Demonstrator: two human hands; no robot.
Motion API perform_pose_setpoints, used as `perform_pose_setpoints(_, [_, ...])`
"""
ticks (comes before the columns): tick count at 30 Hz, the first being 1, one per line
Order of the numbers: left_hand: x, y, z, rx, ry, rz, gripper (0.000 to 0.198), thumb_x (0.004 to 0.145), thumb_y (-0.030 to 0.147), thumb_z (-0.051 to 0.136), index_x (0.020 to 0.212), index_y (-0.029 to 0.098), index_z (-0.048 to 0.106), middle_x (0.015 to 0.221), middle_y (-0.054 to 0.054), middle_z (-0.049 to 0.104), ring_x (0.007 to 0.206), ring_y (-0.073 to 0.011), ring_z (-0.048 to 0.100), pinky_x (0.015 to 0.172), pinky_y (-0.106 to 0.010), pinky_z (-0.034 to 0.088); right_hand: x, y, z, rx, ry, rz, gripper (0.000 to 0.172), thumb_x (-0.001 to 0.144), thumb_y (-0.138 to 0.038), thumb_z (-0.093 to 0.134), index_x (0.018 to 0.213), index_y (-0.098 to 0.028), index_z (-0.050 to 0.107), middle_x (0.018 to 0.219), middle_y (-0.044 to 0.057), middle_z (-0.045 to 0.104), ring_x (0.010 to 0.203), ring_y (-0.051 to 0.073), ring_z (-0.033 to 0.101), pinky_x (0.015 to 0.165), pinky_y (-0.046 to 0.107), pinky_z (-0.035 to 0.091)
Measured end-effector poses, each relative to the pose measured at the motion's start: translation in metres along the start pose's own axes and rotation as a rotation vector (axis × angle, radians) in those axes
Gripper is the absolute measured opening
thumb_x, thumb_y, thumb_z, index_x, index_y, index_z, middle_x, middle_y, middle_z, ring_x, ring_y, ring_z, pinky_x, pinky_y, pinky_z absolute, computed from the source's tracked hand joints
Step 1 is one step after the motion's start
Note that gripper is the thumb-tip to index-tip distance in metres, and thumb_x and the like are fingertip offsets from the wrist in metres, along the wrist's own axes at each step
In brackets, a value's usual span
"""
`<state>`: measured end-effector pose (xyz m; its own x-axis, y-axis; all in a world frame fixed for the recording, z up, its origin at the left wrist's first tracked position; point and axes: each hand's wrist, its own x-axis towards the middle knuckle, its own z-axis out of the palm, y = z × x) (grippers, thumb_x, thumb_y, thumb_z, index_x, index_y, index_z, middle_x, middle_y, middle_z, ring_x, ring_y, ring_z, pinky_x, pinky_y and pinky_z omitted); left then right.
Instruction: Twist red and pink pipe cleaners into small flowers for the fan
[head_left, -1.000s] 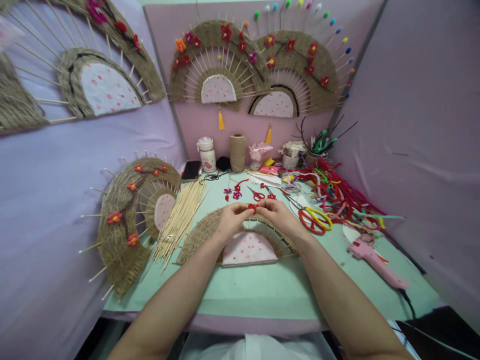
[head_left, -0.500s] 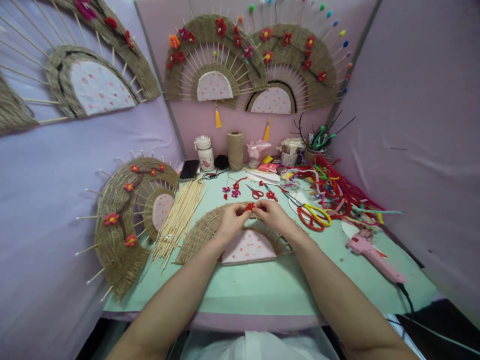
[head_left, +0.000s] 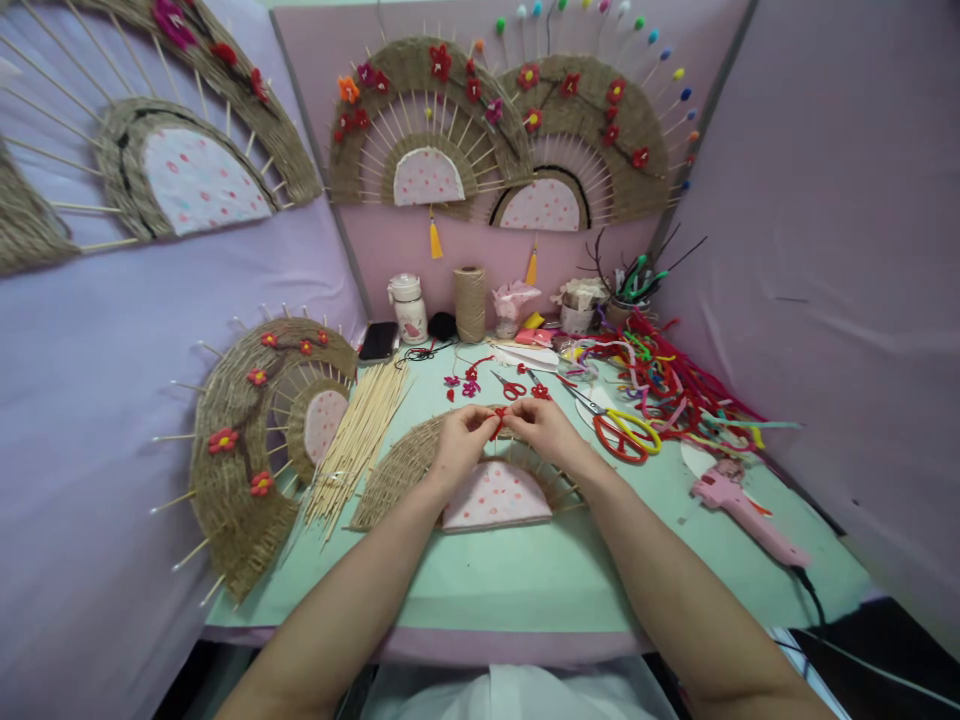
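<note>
Between my fingertips is a small red flower (head_left: 500,414), apparently of fuzzy pipe cleaner; its shape is partly covered. My left hand (head_left: 466,440) pinches it from the left, and my right hand (head_left: 538,425) pinches it from the right. Both are held over a half-round fan (head_left: 405,462) woven of brown twine on thin sticks, which lies flat on the table. The fan's inner half-disc (head_left: 499,497) is white with pink spots. Just beyond my hands lie red-handled small scissors (head_left: 514,390), another red flower (head_left: 540,391) and purple flowers (head_left: 470,389).
Large scissors (head_left: 634,430) and a pink glue gun (head_left: 750,518) lie at the right, below a heap of pipe cleaners (head_left: 675,385). Thin wooden sticks (head_left: 356,440) lie left, beside a decorated fan (head_left: 232,400). A phone (head_left: 379,342), bottle (head_left: 408,308) and twine spool (head_left: 470,305) stand behind.
The red piece between my fingers has turned, and a red strand now hangs below the fingertips. My hands stay in nearly the same place.
</note>
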<state>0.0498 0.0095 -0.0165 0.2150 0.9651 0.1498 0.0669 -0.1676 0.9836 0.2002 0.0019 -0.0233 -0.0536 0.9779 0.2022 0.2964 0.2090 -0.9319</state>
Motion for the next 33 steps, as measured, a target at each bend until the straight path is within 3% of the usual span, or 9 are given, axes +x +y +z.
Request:
perform_pose_setpoints(5, [0.001, -0.003, -0.005, 0.202, -0.029, 0.116, 0.013, 0.073, 0.027, 0.057, 0.073, 0.015, 0.063, 0.070, -0.001, 0.064, 0.065, -0.0128, 0.055, 0.064, -0.025, 0.041, -0.002, -0.001, -0.002, -0.105, -0.001, -0.017, 0.017, 0.073, -0.031, 0.055, 0.070, -0.016, 0.061, 0.065, 0.000, 0.060, 0.060, 0.013, 0.050, 0.056, 0.024, 0.037])
perform_pose_setpoints(9, [0.001, -0.006, -0.003, 0.234, -0.028, 0.175, 0.013, 0.076, 0.026, 0.055, 0.074, 0.016, 0.061, 0.074, -0.002, 0.063, 0.069, -0.0131, 0.055, 0.065, -0.025, 0.041, -0.003, -0.004, -0.003, -0.090, 0.003, -0.010, 0.015, 0.072, -0.029, 0.055, 0.070, -0.016, 0.061, 0.066, 0.000, 0.060, 0.061, 0.013, 0.050, 0.057, 0.024, 0.038])
perform_pose_setpoints(19, [-0.001, 0.000, 0.007, -0.167, -0.078, 0.034, 0.015, 0.075, 0.030, 0.057, 0.075, 0.015, 0.055, 0.064, 0.003, 0.053, 0.060, -0.0091, 0.048, 0.060, -0.022, 0.038, -0.003, -0.008, 0.005, 0.138, 0.069, 0.046, 0.010, 0.069, -0.026, 0.054, 0.066, -0.016, 0.053, 0.059, -0.005, 0.051, 0.052, 0.009, 0.043, 0.052, 0.021, 0.034])
perform_pose_setpoints(23, [-0.001, -0.003, 0.005, -0.116, -0.085, 0.053, 0.013, 0.075, 0.028, 0.056, 0.074, 0.015, 0.055, 0.065, 0.002, 0.054, 0.061, -0.0095, 0.049, 0.061, -0.022, 0.039, -0.004, -0.007, 0.005, 0.024, 0.090, 0.010, 0.008, 0.067, -0.025, 0.054, 0.065, -0.017, 0.054, 0.060, -0.003, 0.055, 0.055, 0.010, 0.046, 0.053, 0.021, 0.035])
perform_pose_setpoints(29, [-0.002, -0.005, 0.006, 0.099, 0.059, 0.157, 0.009, 0.074, 0.025, 0.056, 0.072, 0.016, 0.057, 0.067, 0.001, 0.058, 0.065, -0.0111, 0.052, 0.065, -0.024, 0.040, -0.003, -0.006, 0.006, -0.058, 0.115, 0.013, 0.010, 0.066, -0.026, 0.054, 0.064, -0.016, 0.054, 0.058, -0.003, 0.053, 0.054, 0.010, 0.045, 0.051, 0.021, 0.033])
perform_pose_setpoints(33, [0.000, -0.001, 0.005, -0.014, 0.029, 0.059, 0.013, 0.074, 0.029, 0.058, 0.075, 0.016, 0.057, 0.067, 0.001, 0.058, 0.062, -0.0104, 0.051, 0.062, -0.023, 0.040, -0.003, -0.011, 0.007, 0.059, 0.103, 0.041, 0.012, 0.067, -0.027, 0.054, 0.065, -0.016, 0.055, 0.059, -0.003, 0.053, 0.054, 0.010, 0.044, 0.052, 0.022, 0.034])
